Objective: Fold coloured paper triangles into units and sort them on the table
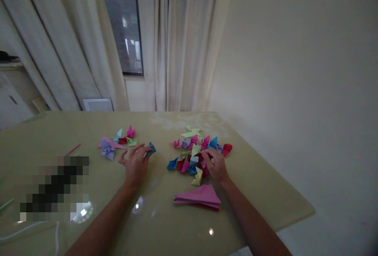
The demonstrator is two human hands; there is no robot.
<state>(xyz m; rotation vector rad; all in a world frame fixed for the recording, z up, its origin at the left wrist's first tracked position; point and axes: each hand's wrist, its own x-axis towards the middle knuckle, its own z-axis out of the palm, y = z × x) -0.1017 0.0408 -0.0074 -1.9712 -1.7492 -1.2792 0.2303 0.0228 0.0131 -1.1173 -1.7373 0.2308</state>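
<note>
My left hand (136, 166) pinches a small blue folded-paper piece (151, 148) between thumb and fingers, just above the table. At the right edge of a pile of colourful origami pieces (194, 161), my right hand (217, 166) has its fingertips closed. What they grip, if anything, is hidden among the folds. A smaller group lies left of my left hand, with a purple piece (108, 149), a magenta one (130, 131) and a pale green one (131, 141). A pink fan-shaped folded paper (201, 197) rests in front of the pile.
The pale, glossy table (165, 224) reflects lights and has its right edge beside a white wall. A thin pink stick (72, 150) and a white cable (23, 229) lie at left, near a blurred-out dark patch. Curtains (189, 43) hang behind the table.
</note>
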